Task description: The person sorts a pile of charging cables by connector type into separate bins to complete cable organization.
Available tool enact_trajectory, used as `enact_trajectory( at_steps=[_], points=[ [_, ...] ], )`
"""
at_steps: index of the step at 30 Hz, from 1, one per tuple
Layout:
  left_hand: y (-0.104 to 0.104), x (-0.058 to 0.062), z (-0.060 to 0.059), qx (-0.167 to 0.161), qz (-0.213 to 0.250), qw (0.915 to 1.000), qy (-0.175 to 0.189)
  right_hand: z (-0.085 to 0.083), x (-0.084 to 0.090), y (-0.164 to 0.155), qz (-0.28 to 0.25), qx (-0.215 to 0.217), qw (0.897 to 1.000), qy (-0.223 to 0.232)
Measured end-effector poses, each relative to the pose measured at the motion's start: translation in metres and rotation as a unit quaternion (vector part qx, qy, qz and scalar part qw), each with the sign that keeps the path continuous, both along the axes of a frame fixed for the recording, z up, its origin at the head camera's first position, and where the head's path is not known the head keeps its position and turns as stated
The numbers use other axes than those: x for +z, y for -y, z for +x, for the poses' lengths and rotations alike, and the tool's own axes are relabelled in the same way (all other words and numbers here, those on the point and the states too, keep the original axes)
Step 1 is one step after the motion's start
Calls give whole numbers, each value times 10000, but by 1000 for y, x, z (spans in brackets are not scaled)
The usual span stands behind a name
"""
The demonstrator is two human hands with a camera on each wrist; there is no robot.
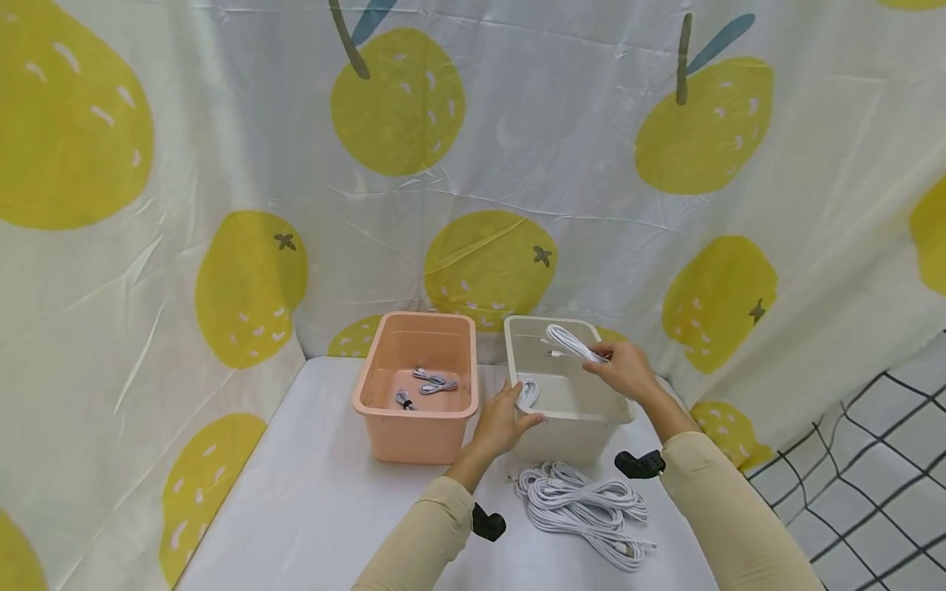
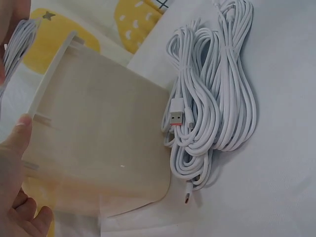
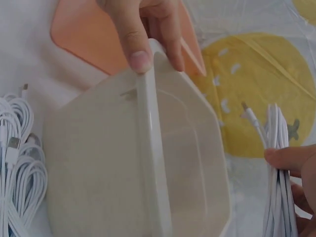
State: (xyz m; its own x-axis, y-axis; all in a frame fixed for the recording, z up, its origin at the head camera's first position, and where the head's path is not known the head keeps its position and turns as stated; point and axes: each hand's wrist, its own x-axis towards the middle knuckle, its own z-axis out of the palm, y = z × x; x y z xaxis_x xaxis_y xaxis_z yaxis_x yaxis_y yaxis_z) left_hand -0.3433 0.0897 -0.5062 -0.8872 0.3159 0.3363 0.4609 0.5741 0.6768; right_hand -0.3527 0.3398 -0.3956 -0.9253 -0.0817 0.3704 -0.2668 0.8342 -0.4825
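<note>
My left hand (image 1: 515,413) grips the near left rim of a white bin (image 1: 584,427), its thumb (image 3: 132,45) pressed on the edge. A small white coil (image 1: 528,392) sits just inside the rim by those fingers. Above the bin's far side, my right hand (image 1: 608,362) pinches a folded bundle of white cable (image 1: 572,342), and the fingertips (image 3: 289,159) close on the strands (image 3: 277,187). A loose pile of white USB cables (image 1: 584,507) lies on the table in front of the bin, with one plug (image 2: 176,118) showing beside the bin's wall (image 2: 98,143).
A pink bin (image 1: 384,435) stands touching the white bin's left side, with a few small grey cables (image 1: 432,382) in it. A fruit-printed sheet (image 1: 488,263) hangs close behind and to the left. The white table (image 1: 296,509) ends at the right near a black grid (image 1: 872,460).
</note>
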Motion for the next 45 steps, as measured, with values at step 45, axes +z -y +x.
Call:
enact_trajectory(
  at_steps=[45],
  points=[
    [3,5,2,-86,-91,9999,-33,-6,2,10,-200,-200,9996,16]
  ],
)
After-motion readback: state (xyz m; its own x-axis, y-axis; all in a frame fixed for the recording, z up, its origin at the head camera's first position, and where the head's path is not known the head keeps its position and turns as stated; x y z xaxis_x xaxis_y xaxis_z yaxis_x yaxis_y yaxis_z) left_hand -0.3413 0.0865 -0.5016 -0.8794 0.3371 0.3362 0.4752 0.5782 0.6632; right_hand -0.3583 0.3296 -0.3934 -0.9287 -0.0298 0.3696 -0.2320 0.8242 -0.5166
